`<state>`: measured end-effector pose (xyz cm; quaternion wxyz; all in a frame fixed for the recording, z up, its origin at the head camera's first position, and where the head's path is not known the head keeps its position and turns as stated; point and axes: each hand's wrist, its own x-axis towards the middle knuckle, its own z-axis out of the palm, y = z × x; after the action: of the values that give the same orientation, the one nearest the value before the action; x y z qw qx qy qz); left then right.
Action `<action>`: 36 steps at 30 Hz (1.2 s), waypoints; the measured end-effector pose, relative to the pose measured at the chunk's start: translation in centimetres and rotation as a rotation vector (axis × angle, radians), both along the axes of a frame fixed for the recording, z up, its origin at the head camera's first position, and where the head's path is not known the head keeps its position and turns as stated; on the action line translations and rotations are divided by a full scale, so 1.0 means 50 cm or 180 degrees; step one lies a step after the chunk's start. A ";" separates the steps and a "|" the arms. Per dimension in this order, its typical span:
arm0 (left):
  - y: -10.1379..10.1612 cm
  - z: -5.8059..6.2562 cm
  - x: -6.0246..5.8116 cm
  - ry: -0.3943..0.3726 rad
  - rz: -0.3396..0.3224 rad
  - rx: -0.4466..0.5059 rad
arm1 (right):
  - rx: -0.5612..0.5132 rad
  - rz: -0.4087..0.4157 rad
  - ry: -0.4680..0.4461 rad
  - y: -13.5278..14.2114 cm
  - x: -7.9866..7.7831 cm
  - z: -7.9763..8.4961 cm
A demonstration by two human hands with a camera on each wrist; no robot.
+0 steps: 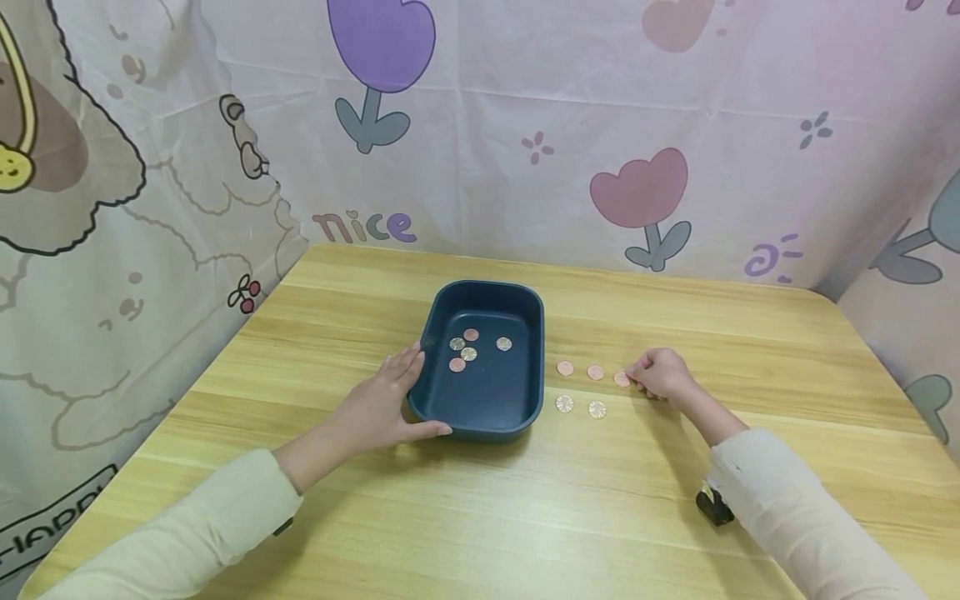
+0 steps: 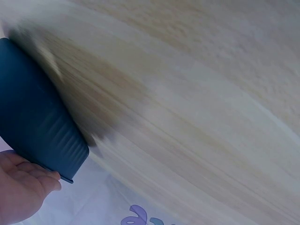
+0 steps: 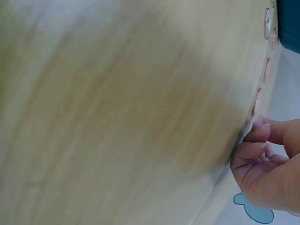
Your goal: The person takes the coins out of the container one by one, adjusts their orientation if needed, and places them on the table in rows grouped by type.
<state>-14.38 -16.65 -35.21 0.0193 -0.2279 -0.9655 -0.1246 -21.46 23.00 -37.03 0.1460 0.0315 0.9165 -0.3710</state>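
A dark blue rectangular tray (image 1: 487, 408) stands mid-table with several copper and silvery-gold coins on its floor. My left hand (image 1: 382, 404) lies along its left side, fingers on the long rim and thumb stretched to the near left corner; the left wrist view shows fingertips at the tray's edge (image 2: 65, 176). To the right, my right hand (image 1: 663, 373) has its fingers curled low at the table, thumb and forefinger pinching at the edge of a copper coin (image 1: 622, 379). That coin (image 3: 256, 101) lies flat at the fingertips in the right wrist view.
Two more copper coins (image 1: 595, 372) continue the row toward the tray. Nearer me lie two silvery-gold coins (image 1: 597, 409). Behind the wooden table (image 1: 525, 517) hangs a patterned cloth (image 1: 495, 150), with more cloth at both sides.
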 end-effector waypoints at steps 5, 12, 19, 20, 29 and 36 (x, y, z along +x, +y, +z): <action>0.001 0.000 0.000 0.0001 0.0005 0.0001 | -0.0011 -0.0042 0.0289 -0.008 0.000 0.013; 0.001 0.002 0.001 0.0025 0.0026 -0.0027 | 0.0003 0.0014 0.0891 -0.041 0.009 0.057; 0.002 0.004 0.001 -0.0002 0.0034 -0.0047 | -0.0299 0.0033 0.0999 -0.094 0.008 0.090; 0.003 0.004 0.001 0.0005 0.0033 -0.0055 | -0.0347 0.0046 0.1010 -0.102 0.006 0.092; 0.003 0.006 0.000 -0.0008 0.0029 -0.0104 | -0.0708 0.0205 0.1024 -0.192 -0.005 0.105; 0.002 0.007 -0.002 -0.0006 0.0015 -0.0137 | -0.0790 0.0471 0.1138 -0.265 -0.012 0.104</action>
<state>-14.50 -16.56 -34.85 0.0137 -0.2258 -0.9685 -0.1040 -22.06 9.75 -31.82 0.0109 -0.1202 0.8750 -0.4689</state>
